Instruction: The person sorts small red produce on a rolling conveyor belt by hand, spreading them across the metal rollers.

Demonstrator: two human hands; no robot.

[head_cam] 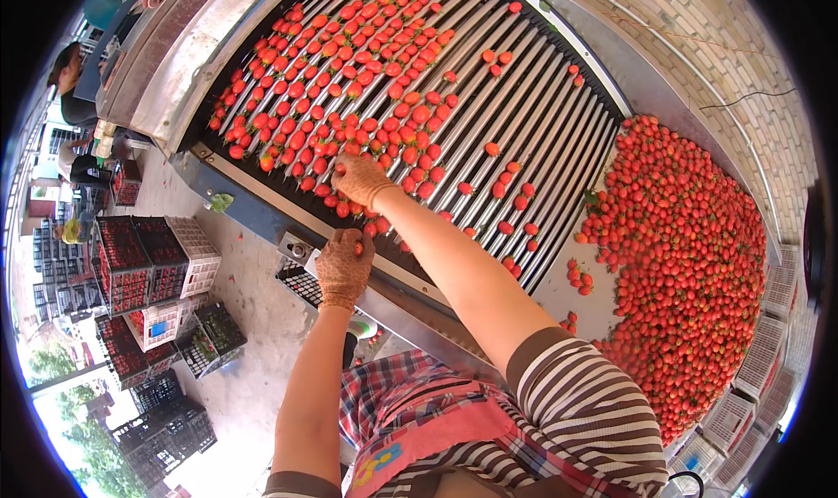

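Small oval red tomatoes (296,89) lie spread over the metal rollers (524,112) of a roller conveyor, thickest on its left half. My right hand (364,178), in a brown patterned glove, is over the near part of the rollers with a tomato (340,169) at its curled fingers. My left hand (342,270), gloved alike, is at the conveyor's near side rail, fingers curled around another tomato (358,248). More tomatoes sit between and beside the two hands. Some still bear green calyxes.
A large heap of tomatoes (687,256) fills the metal tray at right, beside a brick wall (713,26). Plastic crates (154,259) are stacked on the floor at left; more crates (761,351) stand at far right. Other people (77,98) are at upper left. A leaf (222,202) lies on the frame.
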